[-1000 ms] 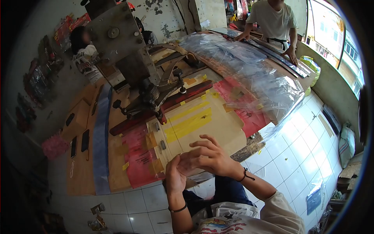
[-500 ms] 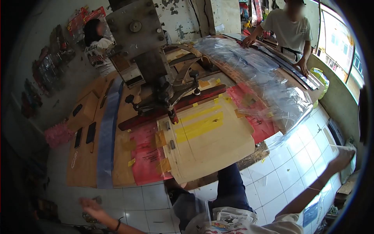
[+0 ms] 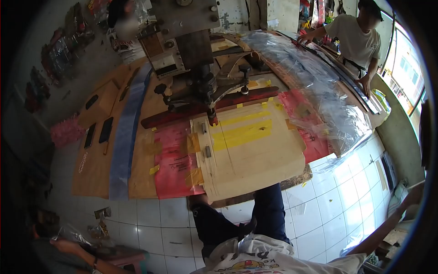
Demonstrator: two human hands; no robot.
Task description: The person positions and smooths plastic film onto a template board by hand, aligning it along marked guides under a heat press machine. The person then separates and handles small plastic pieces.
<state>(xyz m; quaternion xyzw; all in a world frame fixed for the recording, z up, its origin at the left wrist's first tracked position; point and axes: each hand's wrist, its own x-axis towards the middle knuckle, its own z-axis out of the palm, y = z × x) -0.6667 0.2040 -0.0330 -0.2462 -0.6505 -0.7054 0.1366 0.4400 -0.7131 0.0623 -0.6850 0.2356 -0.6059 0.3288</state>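
Observation:
My left hand point(image 3: 67, 246), with a dark band at the wrist, reaches low to the left. It is beside or touching crumpled clear plastic point(image 3: 78, 235); its fingers are too small and blurred to show a grip. My right hand point(image 3: 416, 194) is stretched far right into the dark lens edge, near a pale plastic bag point(image 3: 398, 199); its fingers are hidden. Before me is a press machine point(image 3: 194, 50) with a red bar point(image 3: 178, 116) under its arms. Below it lies a beige board point(image 3: 255, 157) with yellow tape, between red sheets point(image 3: 175, 160).
Phones point(image 3: 106, 129) and a blue strip point(image 3: 123, 155) lie on the brown table point(image 3: 89, 182). Clear plastic sheeting point(image 3: 315, 86) covers its right side. A co-worker point(image 3: 358, 41) stands behind it, another point(image 3: 125, 32) at back left. Someone's head point(image 3: 45, 223) shows at lower left.
The view has tilted down and turned slightly. My left hand has moved further left, to the clear plastic. My right hand has gone further right into the dark edge.

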